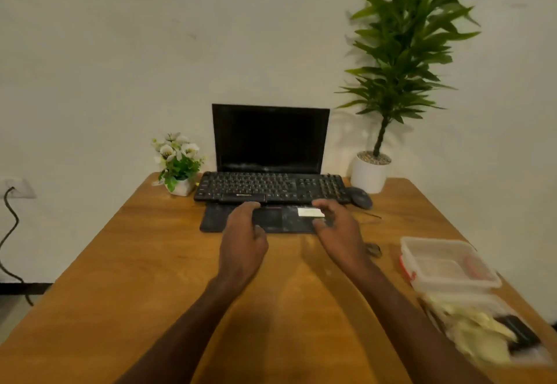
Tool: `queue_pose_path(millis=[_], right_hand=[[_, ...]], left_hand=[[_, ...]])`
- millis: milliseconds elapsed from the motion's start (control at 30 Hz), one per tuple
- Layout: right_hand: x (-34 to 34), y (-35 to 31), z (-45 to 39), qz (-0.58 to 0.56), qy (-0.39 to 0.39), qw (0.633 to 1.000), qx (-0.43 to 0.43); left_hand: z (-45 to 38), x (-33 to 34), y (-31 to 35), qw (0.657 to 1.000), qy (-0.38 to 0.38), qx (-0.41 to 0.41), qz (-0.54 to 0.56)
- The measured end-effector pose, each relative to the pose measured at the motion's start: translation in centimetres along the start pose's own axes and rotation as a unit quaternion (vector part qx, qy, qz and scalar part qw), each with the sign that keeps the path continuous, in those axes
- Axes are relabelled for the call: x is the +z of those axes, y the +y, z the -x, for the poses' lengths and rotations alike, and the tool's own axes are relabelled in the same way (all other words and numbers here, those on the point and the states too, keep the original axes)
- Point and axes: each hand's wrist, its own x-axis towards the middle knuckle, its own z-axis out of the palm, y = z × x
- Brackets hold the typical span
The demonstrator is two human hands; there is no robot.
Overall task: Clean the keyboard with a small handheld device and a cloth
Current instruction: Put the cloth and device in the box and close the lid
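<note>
A black external keyboard [271, 186] lies across the deck of an open laptop [269, 139] at the far side of the wooden table [150, 278]. My left hand [242, 239] and my right hand [337, 230] reach out over the laptop's dusty palm rest [286, 220], fingertips near the keyboard's front edge, fingers loose and holding nothing. At the right edge a clear tub holds a yellow cloth [473, 329] and a small black device [518, 332], both blurred.
A black mouse [360, 197] sits right of the keyboard. A small flower pot [177, 163] stands to its left, and a tall plant in a white pot [369, 172] behind on the right. A clear lidded container [446, 263] sits on the right. A small dark object [373, 250] lies near my right wrist.
</note>
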Motion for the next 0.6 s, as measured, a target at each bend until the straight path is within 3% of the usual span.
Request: queue_pose_path(millis=[267,600], right_hand=[[-7.4,0.6,8.5,0.003,0.053,0.999,0.012],[-19.3,5.7,15.4,0.164,0.176,0.966,0.092]], left_hand=[[10.4,5.6,7.9,0.991,-0.092,0.004,0.092],[15.4,13.1,16.0,0.974,-0.180,0.064,0.125]])
